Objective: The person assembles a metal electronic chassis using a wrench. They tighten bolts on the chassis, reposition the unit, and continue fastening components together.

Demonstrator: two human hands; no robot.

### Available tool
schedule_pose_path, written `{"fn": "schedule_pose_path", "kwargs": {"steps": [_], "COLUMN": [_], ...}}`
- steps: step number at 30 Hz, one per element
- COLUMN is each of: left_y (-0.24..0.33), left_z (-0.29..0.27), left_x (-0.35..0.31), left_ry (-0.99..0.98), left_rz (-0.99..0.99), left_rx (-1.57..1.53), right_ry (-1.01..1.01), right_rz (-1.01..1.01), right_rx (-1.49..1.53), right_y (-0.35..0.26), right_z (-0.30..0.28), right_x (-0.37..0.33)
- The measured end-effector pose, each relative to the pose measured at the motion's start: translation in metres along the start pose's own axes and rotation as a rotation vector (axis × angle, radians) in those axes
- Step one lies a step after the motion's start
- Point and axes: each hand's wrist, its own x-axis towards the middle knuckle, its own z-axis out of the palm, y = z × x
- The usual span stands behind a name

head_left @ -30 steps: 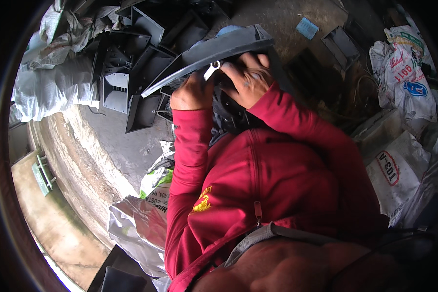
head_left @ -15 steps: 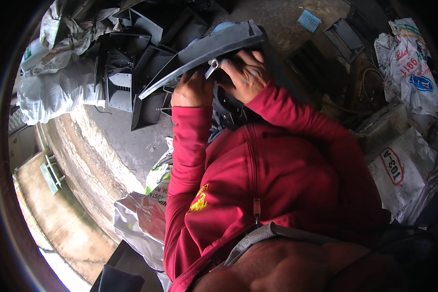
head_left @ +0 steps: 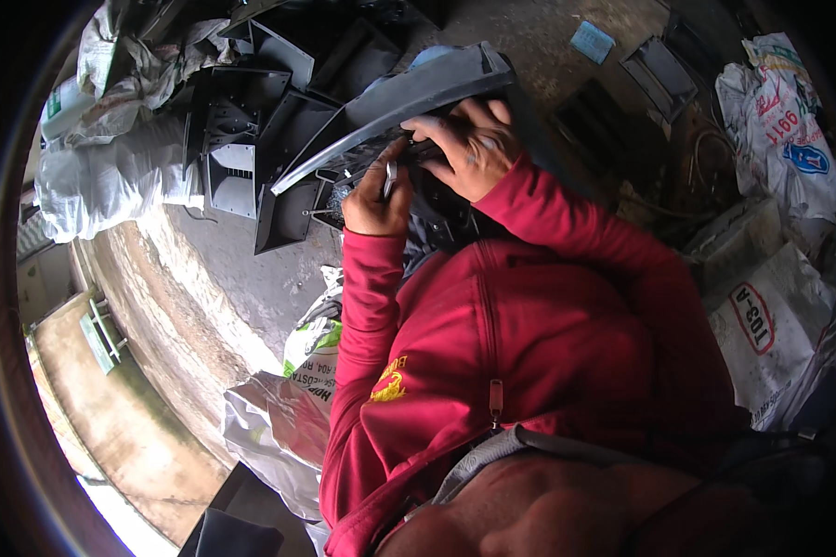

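A large dark grey metal part [head_left: 409, 100], shaped like a long shallow tray, slants up to the right in front of me. Below its near edge, my left hand [head_left: 377, 202] is closed around a spanner [head_left: 391, 176]; only a short shiny piece of the tool shows. My left index fingertip reaches up to the underside of the part. Against the same edge lies my right hand [head_left: 476, 153], its index finger stretched left toward the left fingertip and its thumb bent below. Whatever is between that thumb and finger is too dark to make out.
Several dark metal trays [head_left: 293, 130] are piled behind and left of the part. Plastic-wrapped bundles [head_left: 121, 172] stand at the far left. White sacks [head_left: 780, 130] lie along the right side, and a blue flat piece [head_left: 592, 42] is on the floor.
My left hand has drawn down and slightly right, and the spanner's ring end has left the part's edge. The right index finger now stretches further left.
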Motion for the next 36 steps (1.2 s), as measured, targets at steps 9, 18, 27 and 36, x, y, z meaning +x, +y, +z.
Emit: {"fn": "schedule_pose_path", "kwargs": {"steps": [9, 18, 27, 36], "left_y": [0.007, -0.004, 0.001, -0.002], "left_z": [0.0, 0.009, 0.011, 0.015], "left_x": [0.004, 0.0, -0.007, -0.008], "left_ry": [0.032, 0.047, 0.055, 0.095], "left_rz": [0.061, 0.145, 0.034, -0.02], "left_rx": [0.13, 0.08, 0.172, 0.083], "right_ry": [0.015, 0.032, 0.029, 0.059], "right_rz": [-0.019, -0.028, -0.029, -0.035], "right_rx": [-0.015, 0.007, 0.019, 0.025], "right_y": [0.0, -0.002, -0.003, -0.004], "right_z": [-0.001, -0.002, -0.003, -0.001], "right_x": [0.002, 0.003, 0.004, 0.003]}}
